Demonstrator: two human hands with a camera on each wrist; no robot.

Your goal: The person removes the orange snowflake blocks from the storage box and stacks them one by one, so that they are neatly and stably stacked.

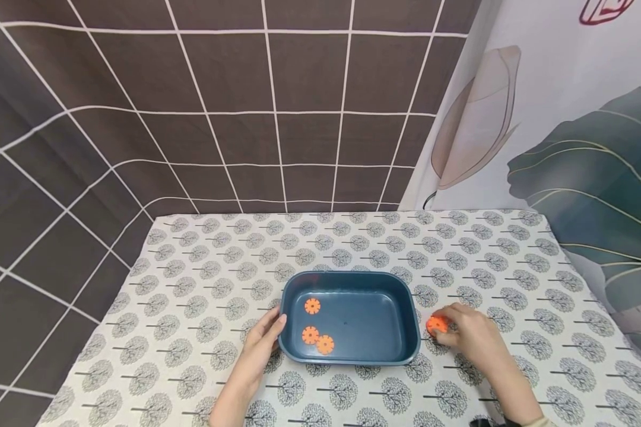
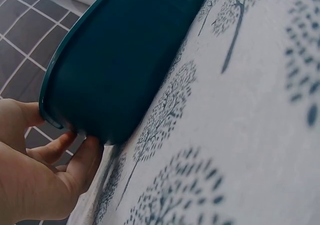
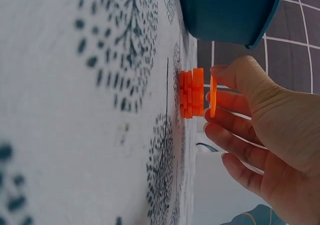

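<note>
On the table [image 1: 513, 261], holding a blue tub [image 1: 374, 320] with the left hand [image 1: 257, 347] and pinching an orange disc [image 3: 213, 90] just above a pile [image 3: 192, 92] with the right hand [image 1: 472, 332].

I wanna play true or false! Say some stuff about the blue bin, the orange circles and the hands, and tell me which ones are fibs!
1. Three orange notched plastic discs lie inside the dark blue rectangular plastic bin. True.
2. Those three discs are at the bin's right end. False: they lie toward its left end.
3. The person's left hand touches the bin's left end. True.
4. The person's right hand pinches another orange disc. True.
5. The stack of orange discs stands inside the bin. False: it stands beside the bin's right end, on the white tree-print cloth.
6. The pinched disc touches that stack. False: a gap shows between them.
</note>
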